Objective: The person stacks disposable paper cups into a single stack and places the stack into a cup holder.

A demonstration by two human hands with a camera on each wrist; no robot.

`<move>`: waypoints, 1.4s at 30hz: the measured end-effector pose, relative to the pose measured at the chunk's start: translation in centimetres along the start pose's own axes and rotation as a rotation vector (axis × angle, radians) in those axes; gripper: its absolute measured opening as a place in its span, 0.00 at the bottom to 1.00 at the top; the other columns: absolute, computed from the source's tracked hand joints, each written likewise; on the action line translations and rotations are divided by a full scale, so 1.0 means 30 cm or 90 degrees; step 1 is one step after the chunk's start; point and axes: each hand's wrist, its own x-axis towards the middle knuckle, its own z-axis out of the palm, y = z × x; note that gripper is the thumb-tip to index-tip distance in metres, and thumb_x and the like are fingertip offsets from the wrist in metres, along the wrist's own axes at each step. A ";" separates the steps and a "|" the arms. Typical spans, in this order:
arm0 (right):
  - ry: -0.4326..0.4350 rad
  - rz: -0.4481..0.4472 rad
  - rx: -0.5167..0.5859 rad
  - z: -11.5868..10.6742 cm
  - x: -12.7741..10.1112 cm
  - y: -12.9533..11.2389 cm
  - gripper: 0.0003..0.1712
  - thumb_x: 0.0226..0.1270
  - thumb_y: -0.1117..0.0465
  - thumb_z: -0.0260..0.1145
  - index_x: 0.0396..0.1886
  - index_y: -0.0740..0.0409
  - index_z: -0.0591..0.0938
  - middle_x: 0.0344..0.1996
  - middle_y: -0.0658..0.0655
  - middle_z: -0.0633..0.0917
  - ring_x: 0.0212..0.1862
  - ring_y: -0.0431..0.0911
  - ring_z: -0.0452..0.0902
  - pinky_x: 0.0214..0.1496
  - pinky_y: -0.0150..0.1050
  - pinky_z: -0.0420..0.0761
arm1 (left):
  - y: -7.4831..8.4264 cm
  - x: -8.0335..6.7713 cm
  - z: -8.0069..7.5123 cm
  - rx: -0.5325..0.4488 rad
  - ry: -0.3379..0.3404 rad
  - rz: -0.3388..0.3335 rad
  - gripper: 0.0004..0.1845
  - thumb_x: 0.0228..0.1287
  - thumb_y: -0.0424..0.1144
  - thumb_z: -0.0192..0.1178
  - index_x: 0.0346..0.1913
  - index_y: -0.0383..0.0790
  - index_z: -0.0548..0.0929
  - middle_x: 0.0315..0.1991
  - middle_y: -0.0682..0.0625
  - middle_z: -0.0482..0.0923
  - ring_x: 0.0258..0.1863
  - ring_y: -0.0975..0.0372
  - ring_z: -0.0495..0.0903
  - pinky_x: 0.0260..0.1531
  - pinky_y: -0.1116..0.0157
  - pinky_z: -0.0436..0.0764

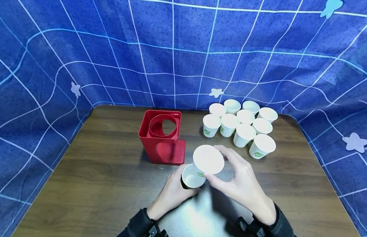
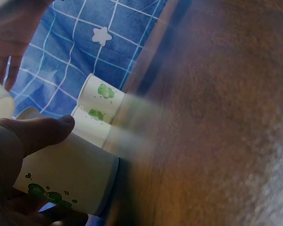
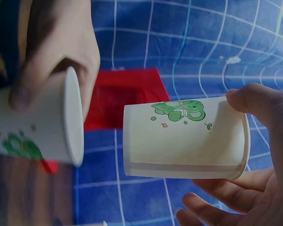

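In the head view my left hand (image 1: 172, 192) grips a white paper cup (image 1: 193, 179) low over the table, mouth upward. My right hand (image 1: 242, 179) pinches a second paper cup (image 1: 208, 159) near its rim between thumb and fingers. This second cup is higher and overlaps the left cup's far rim in the head view. From the right wrist, a gap shows between the base of the right cup (image 3: 186, 141) and the mouth of the left cup (image 3: 33, 125). Green cartoon prints decorate both cups.
Just beyond the left hand stands a red plastic holder (image 1: 149, 146) with a round ring on top and a square base plate. Several white paper cups (image 1: 245, 133) stand in a cluster at the back right. Blue gridded cloth (image 1: 189, 59) hangs around the wooden table (image 1: 91, 184).
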 end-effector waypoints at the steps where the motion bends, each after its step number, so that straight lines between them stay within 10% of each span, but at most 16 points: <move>1: -0.005 0.000 0.004 0.009 -0.001 -0.002 0.41 0.48 0.58 0.84 0.64 0.51 0.79 0.55 0.48 0.85 0.57 0.41 0.80 0.61 0.26 0.73 | 0.000 0.001 0.000 0.003 0.000 0.001 0.38 0.42 0.41 0.83 0.61 0.53 0.78 0.49 0.60 0.84 0.48 0.65 0.82 0.52 0.61 0.81; 16: -0.041 -0.002 -0.029 0.087 -0.026 0.023 0.41 0.49 0.53 0.84 0.63 0.53 0.79 0.55 0.47 0.85 0.56 0.41 0.82 0.53 0.49 0.85 | 0.001 0.007 -0.002 0.005 0.002 0.011 0.41 0.43 0.42 0.83 0.64 0.50 0.76 0.54 0.57 0.83 0.52 0.64 0.82 0.56 0.56 0.80; 42: -0.101 0.008 -0.057 0.133 -0.056 0.075 0.43 0.53 0.49 0.82 0.67 0.61 0.78 0.60 0.57 0.85 0.63 0.49 0.82 0.61 0.50 0.83 | 0.005 0.005 0.000 -0.017 -0.011 0.006 0.43 0.44 0.43 0.82 0.67 0.49 0.75 0.56 0.56 0.83 0.55 0.64 0.81 0.60 0.57 0.80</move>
